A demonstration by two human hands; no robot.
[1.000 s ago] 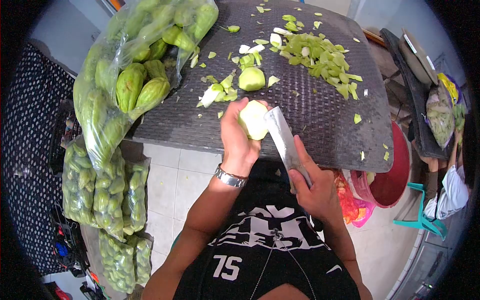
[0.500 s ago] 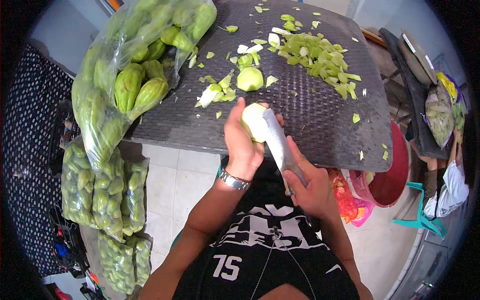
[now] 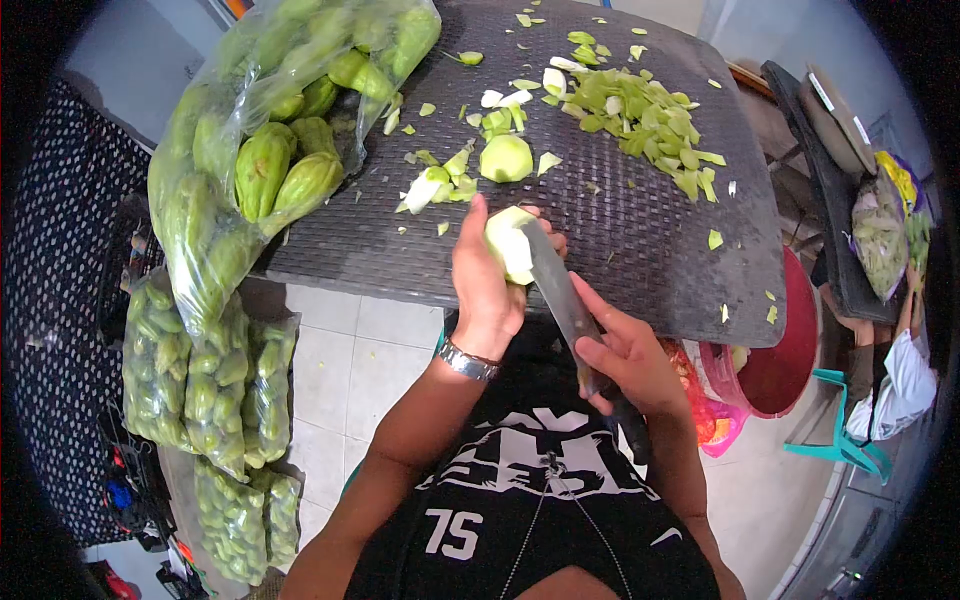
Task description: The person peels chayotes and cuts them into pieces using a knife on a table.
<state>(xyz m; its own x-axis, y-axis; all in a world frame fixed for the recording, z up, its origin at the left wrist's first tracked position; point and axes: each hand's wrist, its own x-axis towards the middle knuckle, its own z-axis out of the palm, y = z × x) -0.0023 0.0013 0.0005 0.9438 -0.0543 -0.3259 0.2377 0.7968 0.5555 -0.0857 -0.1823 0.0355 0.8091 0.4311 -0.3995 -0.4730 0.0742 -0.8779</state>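
My left hand (image 3: 487,270) is wrapped round a pale, partly peeled chayote (image 3: 511,244), held just off the near edge of the table. In my right hand (image 3: 632,358) is a broad-bladed knife (image 3: 563,287), its blade against the right side of the chayote. A cut round piece of chayote (image 3: 506,158) lies on the table just beyond my left hand, with peel scraps (image 3: 437,187) to its left. Farther right is a heap of green peelings (image 3: 640,120).
A clear plastic bag of whole chayotes (image 3: 262,165) covers the left of the woven dark table (image 3: 400,260). Filled bags (image 3: 213,385) are stacked below it. At right stand a red tub (image 3: 785,360) and a green stool (image 3: 835,445); another person's arm (image 3: 908,300) shows beyond.
The knife blade has turned, showing its darker flat side, and my right hand has shifted slightly down and right. The chayote stays in my left hand.
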